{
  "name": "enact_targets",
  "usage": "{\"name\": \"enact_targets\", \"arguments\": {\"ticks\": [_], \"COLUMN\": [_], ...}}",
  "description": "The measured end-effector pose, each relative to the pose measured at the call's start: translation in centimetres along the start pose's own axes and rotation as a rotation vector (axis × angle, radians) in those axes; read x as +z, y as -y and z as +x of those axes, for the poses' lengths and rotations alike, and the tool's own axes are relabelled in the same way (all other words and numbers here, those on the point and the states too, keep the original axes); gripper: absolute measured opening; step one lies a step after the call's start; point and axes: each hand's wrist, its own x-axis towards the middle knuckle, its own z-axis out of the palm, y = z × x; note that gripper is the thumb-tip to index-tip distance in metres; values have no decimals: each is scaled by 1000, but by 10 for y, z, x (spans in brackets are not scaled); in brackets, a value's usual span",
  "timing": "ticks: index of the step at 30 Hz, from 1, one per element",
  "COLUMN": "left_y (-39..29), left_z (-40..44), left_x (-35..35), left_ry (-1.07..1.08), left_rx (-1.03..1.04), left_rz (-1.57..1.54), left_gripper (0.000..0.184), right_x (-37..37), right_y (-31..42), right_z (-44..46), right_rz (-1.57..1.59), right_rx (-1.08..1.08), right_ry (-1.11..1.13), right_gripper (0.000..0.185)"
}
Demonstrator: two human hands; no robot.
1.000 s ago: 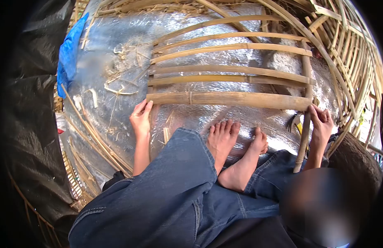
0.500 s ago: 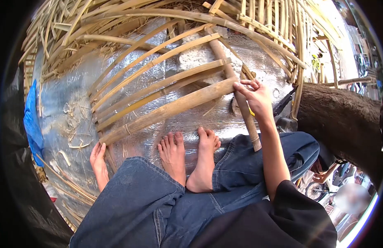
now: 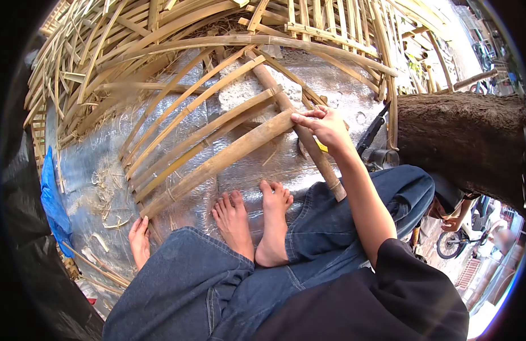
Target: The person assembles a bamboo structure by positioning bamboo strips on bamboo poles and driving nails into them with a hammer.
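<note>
A wide bamboo slat [image 3: 217, 163] lies across two round poles, nearest to my body in a row of several thinner slats. My right hand [image 3: 325, 126] pinches its right end, where it crosses the thicker pole [image 3: 318, 156]. At the slat's left end is my left hand [image 3: 140, 238], its fingertips against the tip; the fingers are close together and partly hidden behind my knee. A yellow-edged tool [image 3: 321, 146] shows partly behind the right pole. Under the far right part of the frame rests a pale rough block [image 3: 234, 91].
My bare feet [image 3: 233, 223] rest on a silvery sheet [image 3: 240, 181]. Bundled bamboo strips [image 3: 126, 40] stand along the back. A thick trunk [image 3: 462, 136] is at the right, with a dark long tool [image 3: 372, 133] beside it. Blue plastic [image 3: 54, 199] hangs at the left.
The view has turned rightward, so the frame appears slanted and the trunk and a parked motorcycle show. Both hands remain at the wide slat's ends.
</note>
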Motion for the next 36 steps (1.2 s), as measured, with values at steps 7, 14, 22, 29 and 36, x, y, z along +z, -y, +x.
{"name": "enact_targets", "arguments": {"ticks": [7,14,22,29,36], "left_y": [-142,-164,-100,20,-123], "left_z": [-81,-123,-54,80,-119], "left_x": [87,115,70,-1,165], "left_ry": [603,653,519,480,954], "left_rx": [484,535,510,472,-1073], "left_rz": [280,628,638,287,-1120], "left_gripper": [37,35,36,49,63], "right_x": [4,34,38,-31,-42], "right_y": [-16,-23,-5,-63,-88], "right_z": [4,-16,-35,49,56], "right_rz": [20,319,69,-549,-487], "right_rx": [-109,-124,-130,-438,-199], "right_ry": [-48,-173,-212,-666,-518], "right_gripper": [36,27,35,25,22]}}
